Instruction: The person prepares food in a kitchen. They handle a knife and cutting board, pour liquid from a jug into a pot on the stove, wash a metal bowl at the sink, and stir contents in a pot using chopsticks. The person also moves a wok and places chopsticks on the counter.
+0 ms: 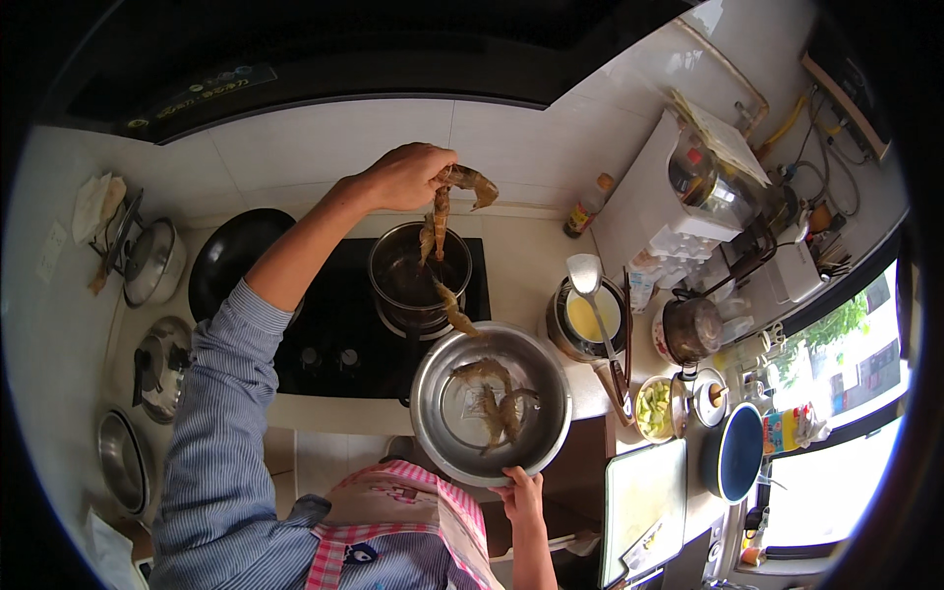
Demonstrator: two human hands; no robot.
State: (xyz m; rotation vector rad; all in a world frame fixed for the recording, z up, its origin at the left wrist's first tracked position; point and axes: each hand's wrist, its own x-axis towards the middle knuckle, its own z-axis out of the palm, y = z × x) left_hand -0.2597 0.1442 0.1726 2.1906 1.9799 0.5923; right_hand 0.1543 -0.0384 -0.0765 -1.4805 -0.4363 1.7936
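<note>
Several raw shrimp [441, 214] hang from my left hand [413, 175], which is closed on them above a steel pot [394, 273] on the black cooktop [332, 317]. Dark liquid seems to lie in the pot. My right hand [520, 494] grips the near rim of a wide stainless steel basin [546, 435], held just in front of the cooktop. More shrimp [500, 413] lie in the basin. One further shrimp [456, 310] is between the pot and the basin's far rim; I cannot tell whether it rests on anything.
A black wok [236, 243] stands left of the pot. To the right are a pan of yellow liquid [590, 317] with a metal spatula [585, 276] across it, a bowl of chopped green vegetables [653, 409], a cutting board [641, 509] and a blue-lined pot [740, 453]. A range hood [332, 66] overhangs the back.
</note>
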